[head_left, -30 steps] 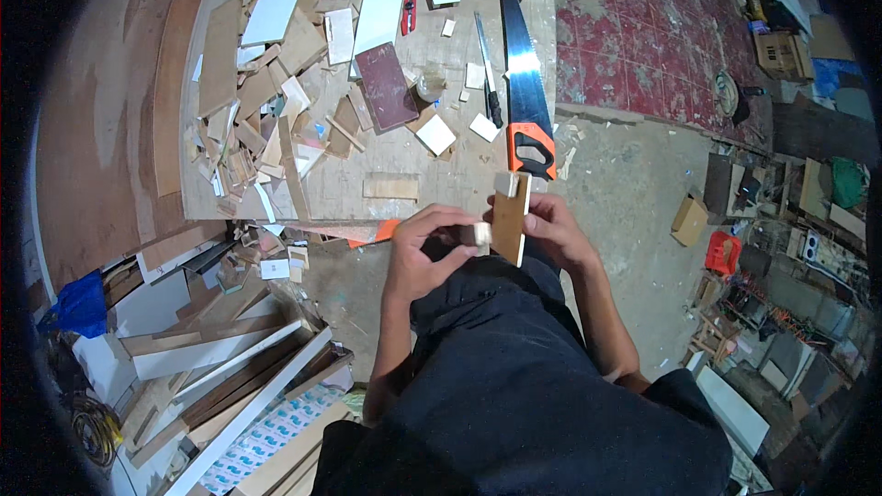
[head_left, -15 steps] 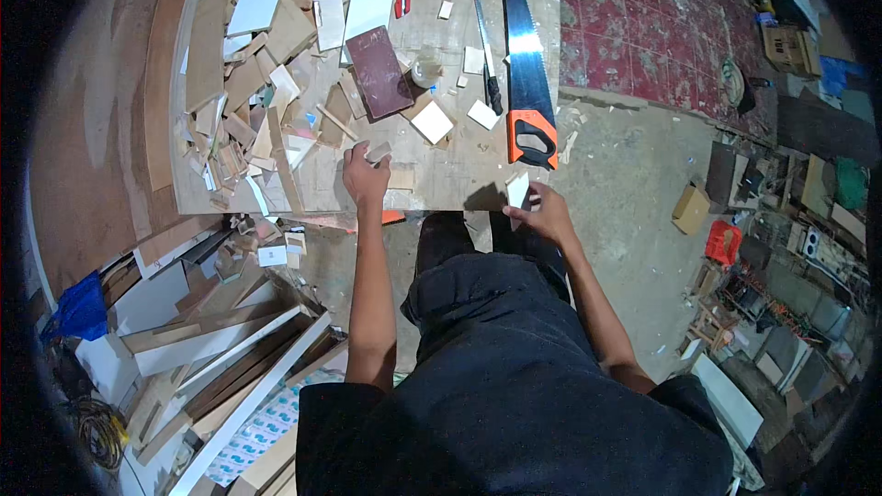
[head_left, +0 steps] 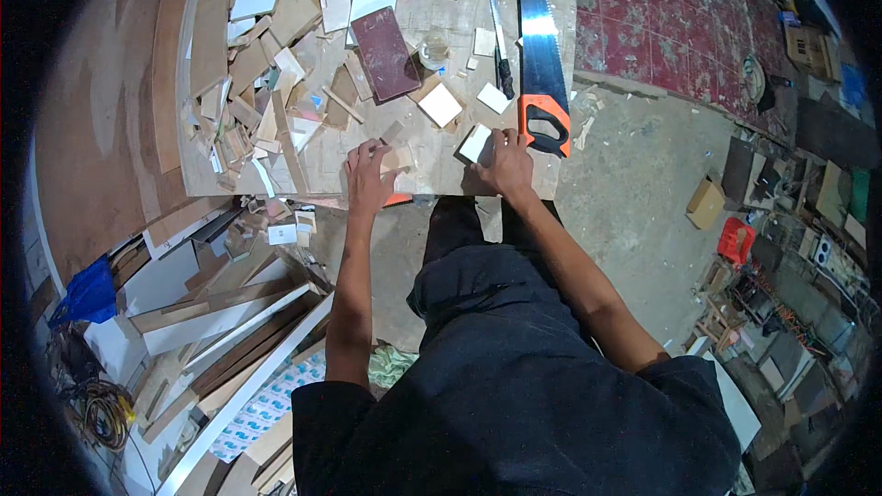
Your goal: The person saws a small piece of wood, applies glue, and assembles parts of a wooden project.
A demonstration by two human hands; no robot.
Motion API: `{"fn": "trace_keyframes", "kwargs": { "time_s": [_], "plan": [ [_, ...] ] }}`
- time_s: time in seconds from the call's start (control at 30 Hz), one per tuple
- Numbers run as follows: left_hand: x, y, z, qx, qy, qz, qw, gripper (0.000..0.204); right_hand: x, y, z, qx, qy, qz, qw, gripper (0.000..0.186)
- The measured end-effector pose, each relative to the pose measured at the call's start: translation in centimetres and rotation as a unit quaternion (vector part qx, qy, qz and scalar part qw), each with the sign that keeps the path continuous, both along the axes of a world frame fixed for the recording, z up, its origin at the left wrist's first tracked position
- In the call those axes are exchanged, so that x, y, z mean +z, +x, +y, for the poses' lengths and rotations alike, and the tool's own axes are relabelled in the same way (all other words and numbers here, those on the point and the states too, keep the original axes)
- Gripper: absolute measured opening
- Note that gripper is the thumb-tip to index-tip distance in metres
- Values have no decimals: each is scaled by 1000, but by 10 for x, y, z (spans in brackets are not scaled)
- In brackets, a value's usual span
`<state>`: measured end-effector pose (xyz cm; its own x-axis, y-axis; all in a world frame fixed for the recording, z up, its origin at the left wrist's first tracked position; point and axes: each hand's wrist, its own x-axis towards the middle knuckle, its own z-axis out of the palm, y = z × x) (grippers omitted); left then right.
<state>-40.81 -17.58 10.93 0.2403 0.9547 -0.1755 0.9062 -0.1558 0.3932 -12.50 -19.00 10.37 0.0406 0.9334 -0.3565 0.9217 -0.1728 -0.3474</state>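
left hand [head_left: 367, 179] fingers closed on small pale wood block [head_left: 397, 159] | right hand [head_left: 505, 165] flat, pressing white square offcut [head_left: 476, 141] on plywood surface [head_left: 322, 161] | advice: press pieces flat, clear of orange-handled handsaw [head_left: 542, 83]

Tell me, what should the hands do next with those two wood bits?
Probably bring them together. The left hand rests on a small wood block, the right hand on a pale square piece, lying apart on the board.
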Motion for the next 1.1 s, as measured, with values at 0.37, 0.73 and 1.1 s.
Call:
{"fn": "trace_keyframes", "kwargs": {
  "time_s": [0.37,0.73,1.1],
  "plan": [
    [134,47,-29,229,-166,-647,708,43,-17,-27,5,75,48,-5,996,78],
    [149,31,-52,261,-155,-592,746,35,-10,-18,-4,50,56,41,996,90],
    [144,34,-50,288,-193,-528,776,31,-11,-24,-3,103,37,6,994,92]
  ]
}}
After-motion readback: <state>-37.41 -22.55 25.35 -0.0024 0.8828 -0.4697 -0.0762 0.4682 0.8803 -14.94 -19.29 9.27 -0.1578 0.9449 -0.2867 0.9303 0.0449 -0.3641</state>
